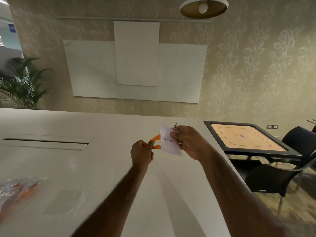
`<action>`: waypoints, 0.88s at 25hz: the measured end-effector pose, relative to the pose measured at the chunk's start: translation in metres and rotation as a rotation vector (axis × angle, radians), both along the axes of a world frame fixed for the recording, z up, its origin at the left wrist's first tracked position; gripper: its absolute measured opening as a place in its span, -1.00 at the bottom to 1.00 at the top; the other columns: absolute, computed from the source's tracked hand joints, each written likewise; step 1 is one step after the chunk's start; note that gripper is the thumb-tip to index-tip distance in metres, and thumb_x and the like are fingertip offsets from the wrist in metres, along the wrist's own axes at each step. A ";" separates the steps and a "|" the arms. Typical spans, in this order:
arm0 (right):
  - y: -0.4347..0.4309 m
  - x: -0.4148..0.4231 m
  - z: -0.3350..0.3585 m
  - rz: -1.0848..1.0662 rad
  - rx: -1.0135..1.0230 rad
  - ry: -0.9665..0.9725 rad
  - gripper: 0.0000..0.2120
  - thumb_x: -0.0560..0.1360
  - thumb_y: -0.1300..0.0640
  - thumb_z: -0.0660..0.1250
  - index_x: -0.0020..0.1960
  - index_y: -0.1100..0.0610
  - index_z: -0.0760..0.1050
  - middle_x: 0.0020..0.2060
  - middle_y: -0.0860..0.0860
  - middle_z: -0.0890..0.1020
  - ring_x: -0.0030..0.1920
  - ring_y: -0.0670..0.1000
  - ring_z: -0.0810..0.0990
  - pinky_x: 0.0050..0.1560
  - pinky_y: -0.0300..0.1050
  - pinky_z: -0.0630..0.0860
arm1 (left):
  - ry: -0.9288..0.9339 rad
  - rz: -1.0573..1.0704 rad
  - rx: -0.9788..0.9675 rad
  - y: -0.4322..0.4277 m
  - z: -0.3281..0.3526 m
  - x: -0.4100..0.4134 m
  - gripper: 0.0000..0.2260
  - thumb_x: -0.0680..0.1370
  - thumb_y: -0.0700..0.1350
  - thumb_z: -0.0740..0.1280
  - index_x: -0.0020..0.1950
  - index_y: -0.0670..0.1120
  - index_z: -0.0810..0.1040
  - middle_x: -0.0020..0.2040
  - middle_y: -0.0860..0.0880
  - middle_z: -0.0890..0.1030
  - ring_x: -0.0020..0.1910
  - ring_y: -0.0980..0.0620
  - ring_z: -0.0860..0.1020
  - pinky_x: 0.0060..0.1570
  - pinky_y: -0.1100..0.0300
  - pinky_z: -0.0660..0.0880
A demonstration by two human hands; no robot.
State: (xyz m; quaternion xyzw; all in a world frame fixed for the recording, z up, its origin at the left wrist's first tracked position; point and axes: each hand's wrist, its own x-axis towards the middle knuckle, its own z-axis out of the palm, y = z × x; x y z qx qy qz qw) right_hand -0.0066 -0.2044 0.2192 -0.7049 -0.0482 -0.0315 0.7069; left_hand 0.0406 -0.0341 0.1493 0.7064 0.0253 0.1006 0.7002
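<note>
Both my hands are raised over a white table [68,159]. My right hand [186,142] pinches a clear badge holder with a white card [169,144] in it; blue handwriting shows on the card. A small metal clip [175,125] sticks up at the holder's top, by my fingers. My left hand [142,153] grips an orange lanyard strap [156,139] whose two ends run behind the card's left edge. How the strap joins the holder is hidden.
A clear bag with orange straps [17,190] and a clear empty sleeve [65,202] lie at the table's near left. A cable slot [46,141] is set in the tabletop. A carrom board [246,137] and dark chairs [277,175] stand to the right. Whiteboards [135,71] hang on the wall.
</note>
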 end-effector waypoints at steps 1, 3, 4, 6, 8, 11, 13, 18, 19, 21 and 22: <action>0.002 0.001 0.000 0.001 -0.030 0.000 -0.90 0.62 0.27 0.29 0.08 0.22 0.57 -0.19 0.01 0.71 -0.15 -0.01 0.71 -0.14 -0.06 0.64 | -0.003 0.001 -0.017 -0.001 0.002 0.000 -0.68 0.54 -0.08 0.43 -0.31 -0.17 0.42 -0.52 -0.07 0.54 -0.63 0.02 0.43 -0.60 0.24 0.33; 0.005 0.004 -0.001 -0.030 -0.042 0.007 -0.88 0.61 0.28 0.29 0.11 0.24 0.56 -0.13 0.05 0.71 -0.10 0.01 0.71 -0.11 -0.03 0.64 | -0.028 -0.070 -0.009 0.000 0.007 0.001 -0.74 0.56 -0.08 0.41 -0.24 -0.17 0.47 -0.43 -0.03 0.61 -0.56 0.04 0.52 -0.56 0.23 0.42; 0.005 0.006 0.000 -0.049 -0.034 0.013 -0.86 0.61 0.28 0.29 0.14 0.25 0.56 -0.09 0.08 0.71 -0.06 0.04 0.70 -0.08 0.01 0.65 | -0.035 -0.123 0.028 0.002 0.010 0.001 -0.80 0.57 -0.09 0.39 -0.19 -0.16 0.52 -0.36 -0.02 0.64 -0.49 0.05 0.59 -0.51 0.22 0.48; 0.003 0.008 0.000 -0.066 -0.018 0.029 -0.82 0.61 0.30 0.28 0.19 0.28 0.54 -0.02 0.14 0.69 -0.01 0.09 0.69 -0.04 0.06 0.65 | -0.025 -0.216 0.062 0.005 0.015 0.000 -0.88 0.59 -0.15 0.35 -0.13 -0.14 0.58 -0.25 -0.04 0.67 -0.37 0.03 0.65 -0.39 0.19 0.57; 0.003 0.008 0.000 -0.049 0.002 0.055 -0.81 0.60 0.32 0.29 0.19 0.30 0.55 0.00 0.15 0.69 0.00 0.11 0.68 0.00 0.10 0.64 | -0.041 -0.282 0.053 0.007 0.019 -0.003 -0.91 0.56 -0.23 0.34 -0.12 -0.17 0.61 -0.21 -0.09 0.68 -0.29 -0.01 0.66 -0.31 0.16 0.61; 0.009 0.006 -0.003 -0.028 0.024 0.077 -0.81 0.59 0.34 0.29 0.18 0.31 0.55 -0.01 0.13 0.67 0.03 0.12 0.65 0.05 0.19 0.62 | -0.089 -0.431 0.085 0.009 0.023 -0.007 -0.91 0.54 -0.31 0.34 -0.03 -0.26 0.64 -0.10 -0.23 0.69 -0.18 -0.12 0.68 -0.25 0.09 0.62; 0.011 0.005 -0.005 -0.019 0.042 0.073 -0.78 0.59 0.32 0.29 0.22 0.32 0.53 0.00 0.14 0.66 0.02 0.13 0.64 0.08 0.22 0.61 | -0.019 -0.533 0.160 0.011 0.024 -0.009 -0.86 0.59 -0.26 0.30 0.02 -0.22 0.66 -0.08 -0.22 0.72 -0.18 -0.13 0.70 -0.25 0.10 0.62; 0.012 0.008 -0.007 -0.128 0.027 0.030 -0.81 0.60 0.31 0.27 0.19 0.33 0.51 -0.01 0.18 0.65 -0.01 0.17 0.64 0.10 0.27 0.61 | -0.081 -0.393 0.140 0.014 0.015 -0.012 -0.82 0.59 -0.26 0.27 0.15 -0.09 0.56 0.08 -0.12 0.66 -0.18 -0.09 0.72 -0.19 0.02 0.68; 0.013 0.009 -0.008 -0.179 0.010 0.024 -0.83 0.59 0.31 0.27 0.16 0.32 0.51 -0.01 0.19 0.65 0.00 0.18 0.65 0.08 0.25 0.62 | -0.123 -0.473 0.082 0.014 0.012 -0.013 -0.78 0.60 -0.23 0.27 0.20 -0.05 0.57 0.13 -0.11 0.66 -0.10 -0.10 0.72 -0.12 0.02 0.68; 0.017 0.011 -0.011 -0.286 -0.034 0.028 -0.87 0.58 0.30 0.27 0.11 0.28 0.52 -0.02 0.20 0.66 -0.01 0.20 0.66 0.04 0.23 0.65 | -0.109 -0.673 -0.086 0.016 0.006 -0.015 -0.74 0.64 -0.10 0.22 0.27 -0.04 0.60 0.19 -0.16 0.66 0.07 -0.19 0.69 0.03 0.00 0.64; 0.019 0.012 -0.014 -0.330 -0.062 0.038 -0.87 0.57 0.29 0.27 0.09 0.27 0.52 -0.01 0.21 0.66 -0.01 0.20 0.66 0.03 0.23 0.65 | -0.041 -0.747 -0.210 0.019 0.004 -0.017 -0.67 0.67 -0.01 0.16 0.30 -0.07 0.60 0.23 -0.21 0.64 0.14 -0.25 0.66 0.10 -0.06 0.61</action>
